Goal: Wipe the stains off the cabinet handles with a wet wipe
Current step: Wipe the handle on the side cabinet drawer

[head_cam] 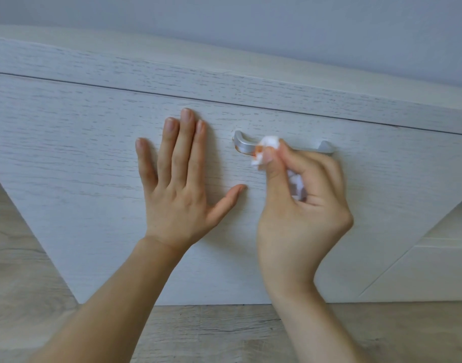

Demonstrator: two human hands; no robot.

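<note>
**Wipe pressed on the drawer handle, left hand flat beside it**

I see the handle (282, 145) as a brushed silver bar with curved ends, mounted on the pale wood-grain drawer front (80, 158). Its long axis runs left to right, sloping slightly down to the right in the head view. Left end is bare and shows an orange smear underneath; the middle is covered; the right end pokes out past the fingers.

The wipe (266, 149) is white, crumpled, with orange stains on the part against the bar. More of it bunches in the palm. My right hand (300, 205) has fingers curled, thumb and forefinger pinching the wipe onto the handle's left-middle stretch.

My left hand (177, 184) lies flat on the drawer front, fingers straight and spread, holding nothing, just beside the handle's left end but not touching it.

Dark seam along the drawer's top edge sits near above the handle. Bare drawer front lies right of the handle and below both hands. Wood floor (224, 331) shows along the bottom, grey wall (250, 22) above.
</note>
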